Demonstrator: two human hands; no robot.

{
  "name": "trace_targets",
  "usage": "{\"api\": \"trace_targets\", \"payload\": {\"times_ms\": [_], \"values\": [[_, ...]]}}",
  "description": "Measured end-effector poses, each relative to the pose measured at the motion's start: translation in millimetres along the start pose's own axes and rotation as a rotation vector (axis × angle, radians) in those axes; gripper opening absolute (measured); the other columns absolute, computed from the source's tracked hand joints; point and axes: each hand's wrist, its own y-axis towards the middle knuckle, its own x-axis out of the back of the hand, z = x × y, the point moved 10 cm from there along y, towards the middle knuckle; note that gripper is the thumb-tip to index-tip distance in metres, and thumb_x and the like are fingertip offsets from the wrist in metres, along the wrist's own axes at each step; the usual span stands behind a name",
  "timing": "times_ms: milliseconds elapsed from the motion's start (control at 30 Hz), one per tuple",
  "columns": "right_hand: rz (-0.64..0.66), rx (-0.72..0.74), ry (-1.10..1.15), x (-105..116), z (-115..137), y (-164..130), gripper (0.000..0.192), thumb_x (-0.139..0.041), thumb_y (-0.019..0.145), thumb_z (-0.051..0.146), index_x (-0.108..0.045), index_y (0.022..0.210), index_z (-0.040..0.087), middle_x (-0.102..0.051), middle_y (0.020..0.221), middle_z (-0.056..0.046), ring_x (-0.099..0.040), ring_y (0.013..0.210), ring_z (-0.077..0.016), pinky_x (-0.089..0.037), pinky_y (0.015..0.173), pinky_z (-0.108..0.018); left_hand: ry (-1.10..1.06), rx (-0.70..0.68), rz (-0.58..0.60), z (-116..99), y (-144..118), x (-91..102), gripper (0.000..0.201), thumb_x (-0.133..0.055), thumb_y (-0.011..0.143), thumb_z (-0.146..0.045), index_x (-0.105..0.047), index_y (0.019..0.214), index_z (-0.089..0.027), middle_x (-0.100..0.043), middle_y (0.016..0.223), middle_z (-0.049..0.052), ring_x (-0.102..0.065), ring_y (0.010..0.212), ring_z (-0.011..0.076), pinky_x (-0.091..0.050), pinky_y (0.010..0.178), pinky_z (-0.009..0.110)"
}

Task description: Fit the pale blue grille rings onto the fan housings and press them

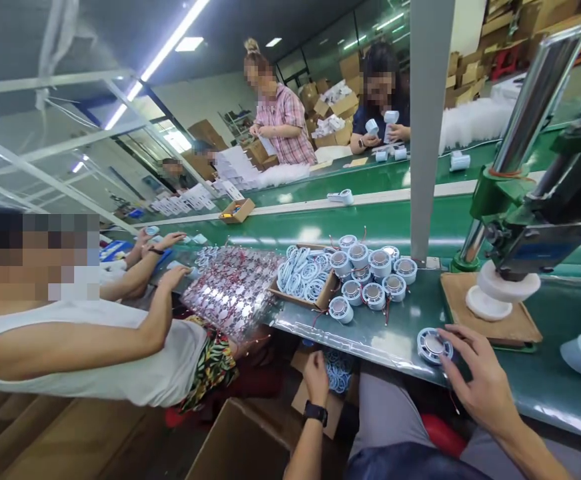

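Down at the counter [545, 380] edge, the right hand [480, 380] rests with fingers spread around a round motor disc [433, 345], just left of the wooden pad [510, 327]. Below that edge, the left hand [316, 375] reaches into a carton of blue rings [339, 373]; its grip cannot be told.

Factory assembly line, long green conveyor belt [370, 223], workers seated along both sides, batches of round white parts [370, 277] on the surface [545, 380], manual press [515, 233], stacked cardboard boxes [340, 107] behind, fluorescent strip lights [170, 47] overhead
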Motion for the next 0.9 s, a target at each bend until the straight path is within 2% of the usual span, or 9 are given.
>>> {"api": "trace_targets", "payload": {"times_ms": [67,167,233,333,400,500,700,800,900], "values": [[0.056,0.061,-0.015,-13,2,-3,0.034,-0.054,0.095,0.039,-0.069,0.122,0.023,-0.062,0.127,-0.016,-0.063,0.112,-0.0308,-0.057,0.091,-0.045,-0.016,-0.058,-0.159,-9,2,37.8,0.023,-0.06,0.099,-0.036,-0.066,0.104,-0.014,-0.068,0.098,0.004,-0.067,0.084,0.018,-0.058,0.078,0.037],[0.159,0.065,-0.007,-31,-1,-6,0.034,-0.052,0.097,0.039,-0.068,0.125,0.025,-0.063,0.127,-0.015,-0.064,0.115,-0.0299,-0.057,0.093,-0.045,-0.02,-0.192,-0.303,-40,12,94.9,0.022,-0.056,0.101,-0.033,-0.065,0.097,-0.014,-0.067,0.092,0.003,-0.066,0.084,0.0176,-0.056,0.08,0.037],[0.192,0.036,0.002,-36,-5,-5,0.035,-0.05,0.098,0.039,-0.067,0.126,0.025,-0.065,0.126,-0.015,-0.065,0.114,-0.0294,-0.058,0.093,-0.044,-0.007,-0.299,-0.333,-71,28,124.5,0.018,-0.056,0.101,-0.03,-0.066,0.1,-0.015,-0.068,0.1,0.004,-0.066,0.094,0.0192,-0.054,0.089,0.04],[0.195,0.006,0.009,-34,-8,-5,0.035,-0.05,0.098,0.039,-0.067,0.126,0.025,-0.066,0.125,-0.014,-0.066,0.114,-0.0296,-0.058,0.093,-0.045,0.043,-0.4,-0.329,-112,58,148.2,0.017,-0.064,0.096,-0.029,-0.067,0.107,-0.016,-0.068,0.111,0.006,-0.064,0.105,0.022,-0.051,0.096,0.045],[0.188,-0.003,0.017,-31,-8,-6,0.035,-0.051,0.097,0.039,-0.068,0.125,0.026,-0.066,0.124,-0.014,-0.066,0.114,-0.0294,-0.058,0.094,-0.045,0.074,-0.424,-0.323,-132,73,152.6,0.017,-0.067,0.093,-0.031,-0.067,0.102,-0.016,-0.068,0.108,0.006,-0.064,0.104,0.0228,-0.05,0.096,0.046],[0.182,-0.013,0.041,-28,-5,-9,0.035,-0.053,0.096,0.036,-0.069,0.125,0.025,-0.067,0.125,-0.015,-0.066,0.114,-0.0293,-0.059,0.095,-0.045,0.092,-0.433,-0.336,-148,82,155.5,0.019,-0.068,0.093,-0.034,-0.066,0.091,-0.015,-0.069,0.099,0.004,-0.065,0.096,0.0212,-0.052,0.092,0.044],[0.168,-0.039,0.052,-30,-8,-10,0.035,-0.054,0.096,0.032,-0.068,0.127,0.024,-0.067,0.126,-0.015,-0.066,0.115,-0.0299,-0.058,0.096,-0.046,-0.031,-0.404,-0.429,-151,74,181.9,0.032,-0.059,0.096,-0.044,-0.062,0.081,-0.016,-0.064,0.077,0.0,-0.062,0.073,0.0164,-0.052,0.076,0.035],[0.122,-0.018,0.049,-25,-4,-9,0.04,-0.057,0.094,0.031,-0.064,0.132,0.022,-0.064,0.13,-0.017,-0.064,0.119,-0.0308,-0.058,0.096,-0.047,-0.157,-0.427,-0.324,-152,51,168.3,0.047,-0.051,0.092,-0.059,-0.06,0.072,-0.018,-0.057,0.057,-0.002,-0.057,0.056,0.0171,-0.049,0.06,0.031],[-0.056,0.019,0.076,2,12,-8,0.041,-0.058,0.093,0.026,-0.061,0.133,0.021,-0.063,0.128,-0.018,-0.063,0.118,-0.0312,-0.057,0.096,-0.049,-0.273,-0.474,-0.144,-159,6,132.4,0.055,-0.051,0.084,-0.069,-0.065,0.073,-0.017,-0.06,0.054,0.0,-0.058,0.052,0.0187,-0.048,0.054,0.029]]}}
